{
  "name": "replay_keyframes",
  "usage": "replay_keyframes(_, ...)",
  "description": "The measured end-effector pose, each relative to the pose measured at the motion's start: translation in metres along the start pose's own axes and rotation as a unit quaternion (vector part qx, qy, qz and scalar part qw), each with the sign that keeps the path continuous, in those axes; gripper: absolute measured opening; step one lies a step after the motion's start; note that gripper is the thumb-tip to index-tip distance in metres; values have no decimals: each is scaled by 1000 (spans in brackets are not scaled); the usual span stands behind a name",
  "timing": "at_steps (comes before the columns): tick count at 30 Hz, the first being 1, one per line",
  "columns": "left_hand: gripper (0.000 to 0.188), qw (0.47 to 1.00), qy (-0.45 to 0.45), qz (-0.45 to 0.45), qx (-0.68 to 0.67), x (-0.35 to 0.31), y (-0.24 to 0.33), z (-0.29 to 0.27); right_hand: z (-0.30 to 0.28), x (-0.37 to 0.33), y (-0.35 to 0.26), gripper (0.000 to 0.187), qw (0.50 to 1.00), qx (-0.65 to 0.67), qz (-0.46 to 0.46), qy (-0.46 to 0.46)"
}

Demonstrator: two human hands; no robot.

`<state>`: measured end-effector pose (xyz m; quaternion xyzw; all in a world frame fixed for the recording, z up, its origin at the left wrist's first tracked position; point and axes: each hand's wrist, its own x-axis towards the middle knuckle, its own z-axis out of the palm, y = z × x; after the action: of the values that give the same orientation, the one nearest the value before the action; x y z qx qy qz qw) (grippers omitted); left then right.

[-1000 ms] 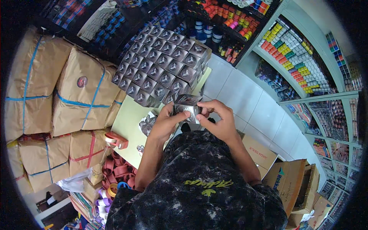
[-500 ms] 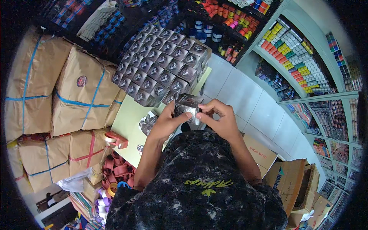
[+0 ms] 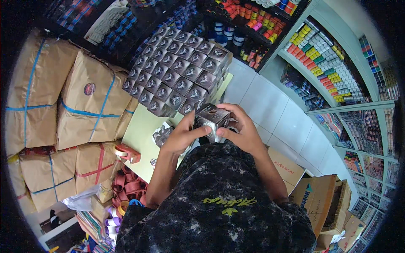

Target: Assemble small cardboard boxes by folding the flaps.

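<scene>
Both my hands hold a small silver-and-black printed box (image 3: 209,119) in front of my chest. My left hand (image 3: 182,135) grips its left side, thumb on the lower front edge. My right hand (image 3: 240,128) wraps over its top and right side. Just beyond the box stands a tight block of several identical small boxes (image 3: 177,71) packed in rows. A crumpled clear wrapper (image 3: 162,135) lies on the pale green board (image 3: 141,139) beside my left hand.
Large brown paper parcels (image 3: 90,101) tied with blue and red string are stacked at the left. A red tape dispenser (image 3: 126,152) and tape rolls (image 3: 126,185) lie below them. Open cardboard cartons (image 3: 318,198) sit at the right. Shelves of coloured goods (image 3: 333,59) line the walls.
The small box has been turned slightly between my hands, and my right hand has shifted further over its top. Everything else is as before.
</scene>
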<state>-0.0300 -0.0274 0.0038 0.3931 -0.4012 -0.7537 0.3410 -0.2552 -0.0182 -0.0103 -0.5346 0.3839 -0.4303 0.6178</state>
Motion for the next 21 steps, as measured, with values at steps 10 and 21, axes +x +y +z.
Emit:
replay_keyframes(10,51,1000,-6,14,-2,2,8,6,4,1,-7,63,997,-57,-41,41)
replay_keyframes(21,52,1000,1,1,-8,4,1,0,3,1,-7,61,991,-113,-52,51)
